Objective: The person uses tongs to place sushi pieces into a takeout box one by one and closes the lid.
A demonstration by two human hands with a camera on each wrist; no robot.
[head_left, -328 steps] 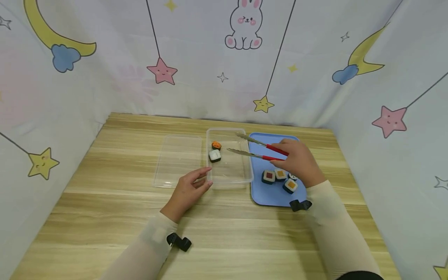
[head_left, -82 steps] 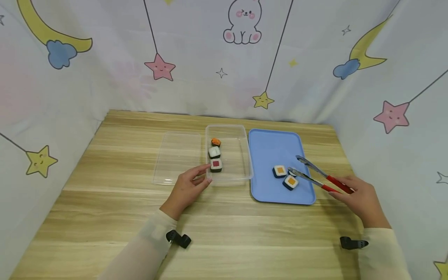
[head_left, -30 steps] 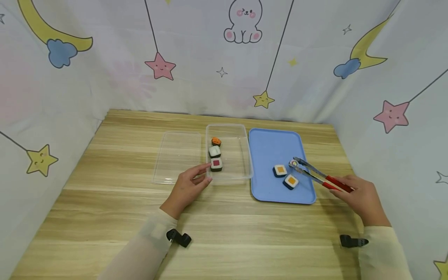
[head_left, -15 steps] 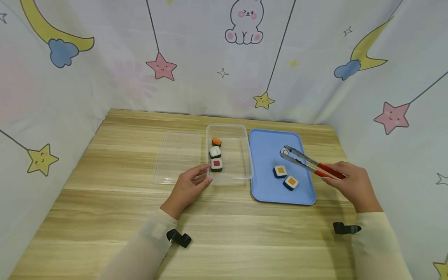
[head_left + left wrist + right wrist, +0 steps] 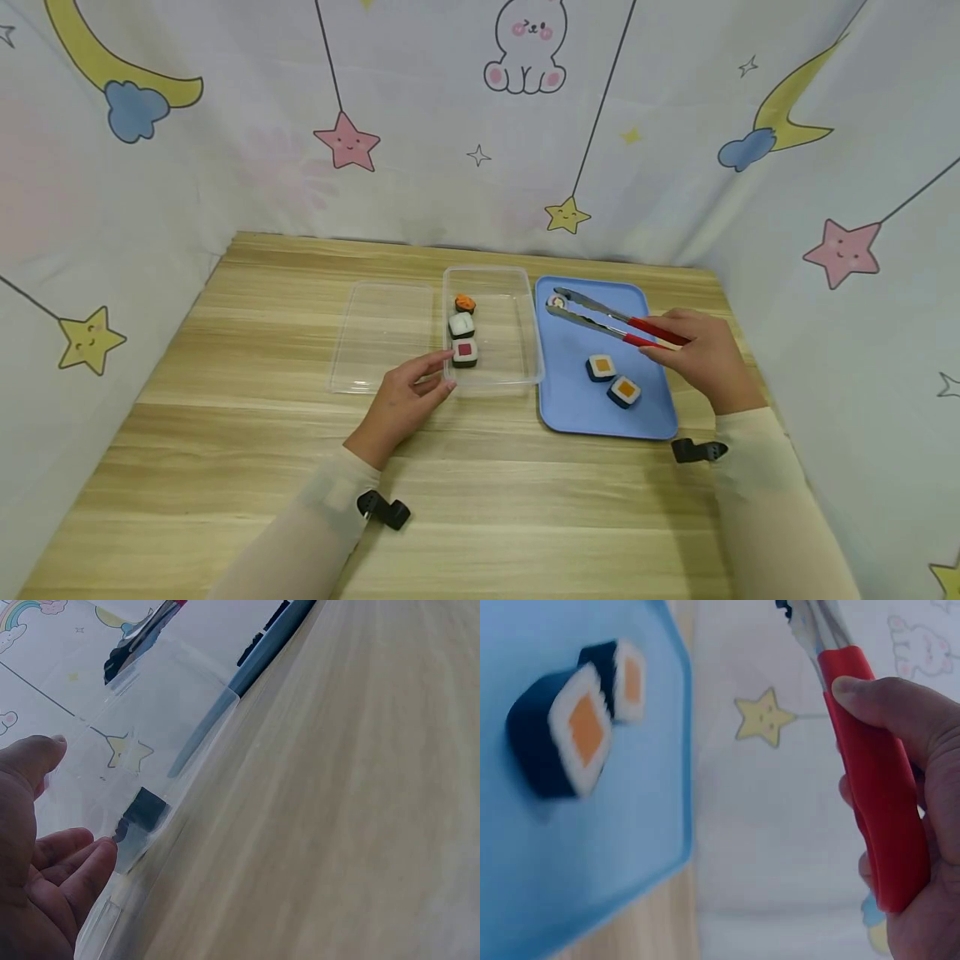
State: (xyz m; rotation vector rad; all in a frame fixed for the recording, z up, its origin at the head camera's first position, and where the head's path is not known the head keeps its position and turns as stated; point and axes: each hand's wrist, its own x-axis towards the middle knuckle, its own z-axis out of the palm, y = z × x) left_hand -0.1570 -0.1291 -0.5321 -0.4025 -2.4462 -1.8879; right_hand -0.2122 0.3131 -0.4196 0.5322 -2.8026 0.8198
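My right hand (image 5: 697,350) grips a pair of red-handled metal tongs (image 5: 592,317), whose tips hold a small round sushi roll (image 5: 557,302) over the back left of the blue tray (image 5: 577,408). Two sushi rolls with orange centres (image 5: 601,367) sit on that tray. To its left stands a clear plastic container (image 5: 498,333). Lined up along its left wall are an orange-topped sushi (image 5: 465,303), a white-topped sushi (image 5: 461,325) and a roll with a red centre (image 5: 465,352). My left hand (image 5: 408,402) touches the container's front left corner with loosely bent fingers.
A clear flat lid (image 5: 384,333) lies on the wooden table (image 5: 480,500) left of the container. The blue tray stands close against the container's right side. A printed cloth (image 5: 420,200) hangs behind the table and along both sides.
The red-centred roll went from tray to container earlier. Since then the tongs have taken the small round roll and carried it left and back toward the container. The left hand stays put.
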